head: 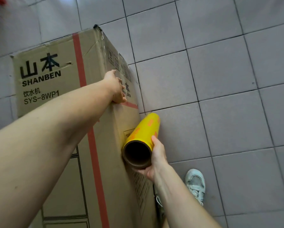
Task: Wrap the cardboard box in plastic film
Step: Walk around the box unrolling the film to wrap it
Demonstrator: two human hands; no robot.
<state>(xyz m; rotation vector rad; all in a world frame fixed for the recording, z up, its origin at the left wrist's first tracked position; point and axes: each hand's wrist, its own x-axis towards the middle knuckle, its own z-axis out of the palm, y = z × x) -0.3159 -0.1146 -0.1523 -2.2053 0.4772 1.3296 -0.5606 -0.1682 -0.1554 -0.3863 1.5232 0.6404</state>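
A tall brown cardboard box with red tape stripes and black "SHANBEN" print stands on the tiled floor. Clear film lies shiny over its upper right side face. My left hand reaches over the box's vertical edge and presses flat with straight fingers on that right face. My right hand grips the near end of a yellow roll of plastic film, held close against the box's right face lower down, its open cardboard core facing me.
Grey floor tiles with dark grout spread out to the right and behind the box. My foot in a white shoe stands on the floor just right of the box's base.
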